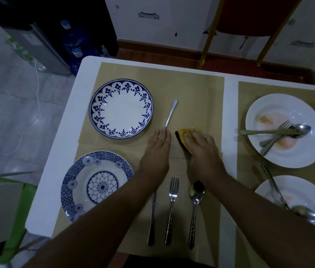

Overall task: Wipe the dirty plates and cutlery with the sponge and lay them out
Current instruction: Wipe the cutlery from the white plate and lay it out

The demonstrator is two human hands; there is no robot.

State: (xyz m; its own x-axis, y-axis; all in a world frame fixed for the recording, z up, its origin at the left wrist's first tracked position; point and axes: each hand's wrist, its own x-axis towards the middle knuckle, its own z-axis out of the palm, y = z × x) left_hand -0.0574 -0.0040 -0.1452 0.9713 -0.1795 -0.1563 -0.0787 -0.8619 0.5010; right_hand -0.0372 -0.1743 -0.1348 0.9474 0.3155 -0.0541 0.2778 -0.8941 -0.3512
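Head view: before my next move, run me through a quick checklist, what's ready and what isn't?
1. Sponge held in right grip: ok.
2. Utensil under flat left grip, lying on the mat: ok; its type, cannot tell, head hidden.
3. Knife, fork, spoon laid beside near blue plate: ok.
4. Far white plate wiped: not ok, stained, cutlery piled on it.
5. Near white plate wiped: not ok, stained, dirty spoon on it.

I see the sponge point(182, 131), yellow, in the middle; clean blue-patterned plates point(121, 108) left; smeared white plates point(280, 101) right; knife point(152, 215), fork point(172, 206), spoon point(195, 207) parallel, nearest me.
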